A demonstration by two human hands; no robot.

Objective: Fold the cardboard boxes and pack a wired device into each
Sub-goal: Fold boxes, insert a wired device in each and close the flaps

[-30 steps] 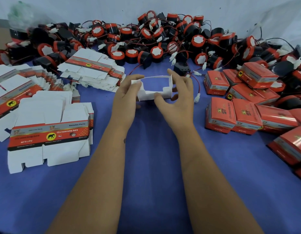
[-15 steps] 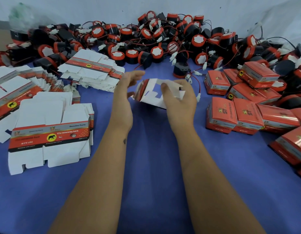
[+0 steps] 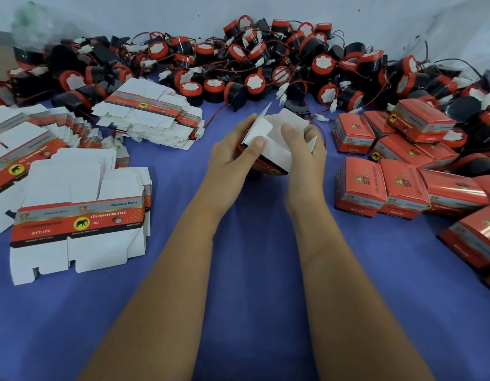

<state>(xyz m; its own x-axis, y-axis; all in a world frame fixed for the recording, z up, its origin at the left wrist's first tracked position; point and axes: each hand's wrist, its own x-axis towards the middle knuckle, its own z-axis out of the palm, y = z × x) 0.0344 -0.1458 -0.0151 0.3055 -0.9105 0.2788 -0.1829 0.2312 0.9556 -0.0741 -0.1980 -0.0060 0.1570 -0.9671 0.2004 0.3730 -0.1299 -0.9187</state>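
A: Where's the box?

B: Box (image 3: 268, 144) is mid-worktop, held up between both hands, just short of the device heap. White flaps face up, red printed side underneath.

A: Left hand?

B: Left hand (image 3: 232, 152) grips the box's left side. Thumb lies across a white flap; the other fingers curl round the far side, mostly hidden.

A: Right?

B: Right hand (image 3: 304, 152) grips the right side. Thumb presses on the middle flap, fingers wrapped behind. A pointed flap sticks out past them.

A: Is the box closed?

B: No. Flaps stand at different angles, one corner poking upward.

A: Surroundings?

B: Blue worktop (image 3: 252, 270). Flat blanks (image 3: 79, 215) stacked near left, a second stack (image 3: 153, 114) farther back, a fanned row (image 3: 32, 133) at far left. Packed boxes (image 3: 403, 185) cluster on the right, touching one another. Devices (image 3: 254, 83), black and red with white-plugged wires, piled along the back against a pale wall.

A: Any device in the held box?

B: Cannot tell; hands and flaps cover the inside.
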